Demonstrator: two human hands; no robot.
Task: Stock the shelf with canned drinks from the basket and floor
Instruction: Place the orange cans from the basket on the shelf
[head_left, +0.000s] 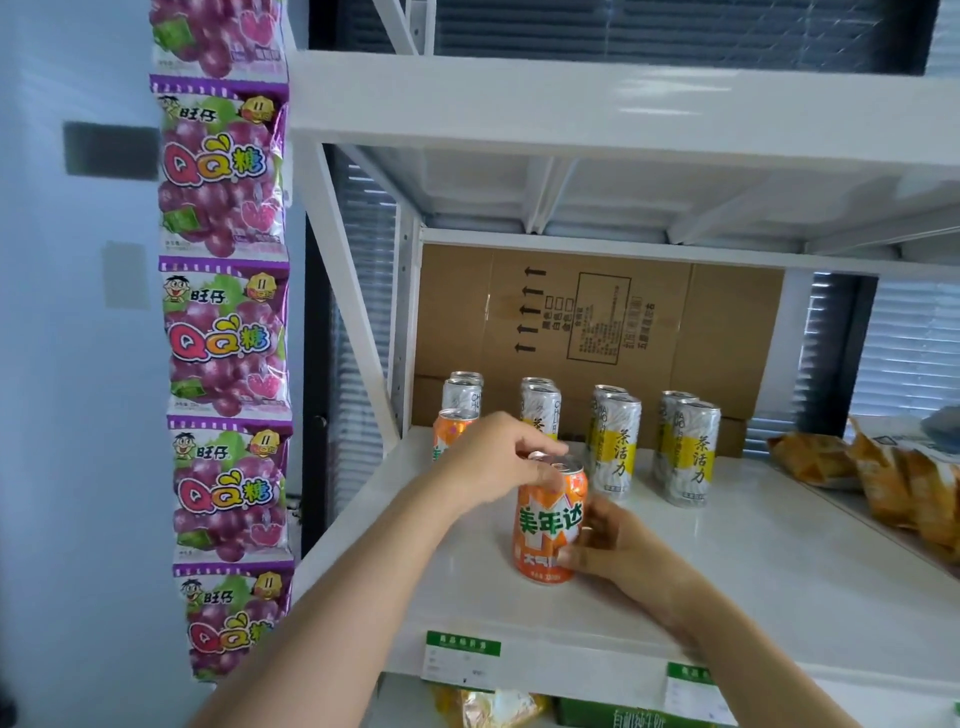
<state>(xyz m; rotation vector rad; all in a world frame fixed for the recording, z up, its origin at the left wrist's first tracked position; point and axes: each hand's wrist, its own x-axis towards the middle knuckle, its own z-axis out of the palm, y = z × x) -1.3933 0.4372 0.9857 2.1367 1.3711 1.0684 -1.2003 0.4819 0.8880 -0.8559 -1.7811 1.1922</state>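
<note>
Mid-placement, centre of frame: upright orange aluminium soda can (549, 525) standing on the white metal shelf board (779, 561), left hand (498, 457) pinching its rim from above, right hand (618, 545) cupped against its lower side. Further back, another orange can (451, 431) and paired silver-and-yellow tea cans (615, 441). Next, probably: sliding back into line, then letting go.

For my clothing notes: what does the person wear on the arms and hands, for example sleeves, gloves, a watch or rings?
Nothing is worn that shows. The left hand and right hand are bare, without gloves. Both forearms are bare to the picture's lower edge: no sleeve, watch or bracelet. No ring shows on the visible fingers.
</note>
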